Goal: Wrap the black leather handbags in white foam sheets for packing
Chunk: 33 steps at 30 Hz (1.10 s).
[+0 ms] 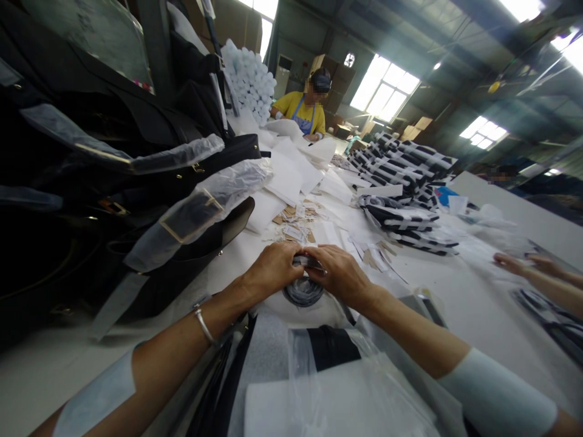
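My left hand (276, 265) and my right hand (340, 274) meet in front of me, fingers curled around the top of a dark grey coil (303, 292). It looks like a rolled strap or cord, partly glossy; my fingers hide some of it, so its exact kind is unclear. Directly below lies a black bag (334, 347) covered with clear plastic and white sheeting (291, 397). Beyond my hands, small brown tags (296, 224) with strings are scattered on the white table (428, 282).
Black bags (136, 121) with plastic-wrapped straps crowd the left. White paper sheets (285, 170) spread across the middle. Black-and-white striped bags (401, 176) are stacked at right. A person in yellow (296, 109) works at the far end; another person's hands (514, 264) reach in from the right.
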Tool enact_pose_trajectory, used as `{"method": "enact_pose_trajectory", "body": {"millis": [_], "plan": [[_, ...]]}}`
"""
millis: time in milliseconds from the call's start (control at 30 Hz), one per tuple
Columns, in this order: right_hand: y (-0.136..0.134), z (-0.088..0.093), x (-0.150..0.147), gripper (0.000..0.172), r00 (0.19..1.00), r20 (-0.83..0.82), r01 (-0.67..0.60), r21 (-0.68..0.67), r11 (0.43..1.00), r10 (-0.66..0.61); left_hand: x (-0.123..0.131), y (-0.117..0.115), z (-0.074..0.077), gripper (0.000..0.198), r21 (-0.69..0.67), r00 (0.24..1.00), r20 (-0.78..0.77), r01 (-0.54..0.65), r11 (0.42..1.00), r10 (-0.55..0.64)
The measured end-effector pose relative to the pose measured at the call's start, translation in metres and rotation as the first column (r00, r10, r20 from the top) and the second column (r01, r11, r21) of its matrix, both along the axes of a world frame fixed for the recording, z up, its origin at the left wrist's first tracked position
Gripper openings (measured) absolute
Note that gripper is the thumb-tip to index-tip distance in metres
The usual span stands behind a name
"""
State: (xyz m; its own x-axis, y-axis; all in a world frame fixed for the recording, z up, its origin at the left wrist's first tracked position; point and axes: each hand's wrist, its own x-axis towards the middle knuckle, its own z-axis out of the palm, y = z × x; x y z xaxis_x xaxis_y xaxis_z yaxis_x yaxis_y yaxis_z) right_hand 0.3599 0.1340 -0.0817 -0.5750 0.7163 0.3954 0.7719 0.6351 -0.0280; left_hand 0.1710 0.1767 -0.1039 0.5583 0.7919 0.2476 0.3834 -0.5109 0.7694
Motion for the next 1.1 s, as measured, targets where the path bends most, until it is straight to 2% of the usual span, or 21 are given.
{"method": "enact_pose_trajectory", "body": {"millis": [100, 167, 233, 300, 400, 467, 533, 600, 733, 800, 933, 1000, 1100], "plan": [[-0.001, 0.003, 0.002, 0.018, 0.992, 0.1, -0.089, 0.108, 0.99, 0.079, -0.005, 0.011, -0.006, 0.027, -0.194, 0.978, 0.184, 0.134, 0.972, -0.099], [-0.003, 0.005, 0.002, 0.013, 0.982, 0.156, -0.127, 0.157, 0.979, 0.102, -0.009, 0.019, -0.013, 0.043, -0.378, 0.952, 0.286, 0.215, 0.9, -0.107], [-0.005, 0.008, 0.001, 0.014, 0.976, 0.181, -0.158, 0.187, 0.97, 0.125, -0.012, 0.025, -0.022, 0.062, -0.557, 0.951, 0.298, 0.238, 0.796, -0.075], [-0.007, 0.011, -0.001, 0.018, 0.969, 0.186, -0.197, 0.194, 0.961, 0.161, -0.013, 0.027, -0.031, 0.069, -0.714, 0.956, 0.291, 0.248, 0.654, -0.045], [-0.01, 0.014, -0.002, 0.024, 0.959, 0.188, -0.247, 0.182, 0.952, 0.212, -0.009, 0.025, -0.042, 0.056, -0.819, 0.904, 0.428, 0.385, 0.425, 0.005], [-0.011, 0.016, -0.002, 0.025, 0.954, 0.198, -0.262, 0.182, 0.948, 0.226, -0.003, 0.025, -0.048, 0.045, -0.792, 0.839, 0.542, 0.494, 0.358, 0.043], [-0.012, 0.017, -0.001, 0.026, 0.95, 0.216, -0.265, 0.189, 0.946, 0.223, 0.001, 0.026, -0.05, 0.036, -0.758, 0.794, 0.604, 0.546, 0.356, 0.07], [-0.014, 0.017, 0.0, 0.025, 0.946, 0.235, -0.27, 0.197, 0.942, 0.222, 0.003, 0.027, -0.05, 0.033, -0.745, 0.779, 0.622, 0.56, 0.363, 0.075], [-0.019, 0.017, -0.004, 0.022, 0.945, 0.24, -0.278, 0.229, 0.933, 0.223, -0.003, 0.026, -0.039, 0.041, -0.719, 0.756, 0.653, 0.596, 0.357, 0.052], [-0.021, 0.017, -0.007, 0.021, 0.947, 0.24, -0.269, 0.233, 0.934, 0.213, -0.007, 0.025, -0.032, 0.044, -0.703, 0.75, 0.661, 0.605, 0.373, 0.03], [-0.02, 0.016, -0.011, 0.024, 0.948, 0.26, -0.234, 0.18, 0.956, 0.183, -0.006, 0.024, -0.028, 0.046, -0.677, 0.789, 0.613, 0.555, 0.483, -0.047], [-0.017, 0.016, -0.012, 0.028, 0.957, 0.256, -0.168, 0.109, 0.98, 0.136, -0.003, 0.023, -0.03, 0.044, -0.673, 0.831, 0.551, 0.498, 0.547, -0.079], [-0.011, 0.019, -0.012, 0.024, 0.978, 0.205, -0.041, -0.039, 0.998, 0.048, -0.001, 0.021, -0.031, 0.042, -0.68, 0.871, 0.484, 0.437, 0.589, -0.086]]}}
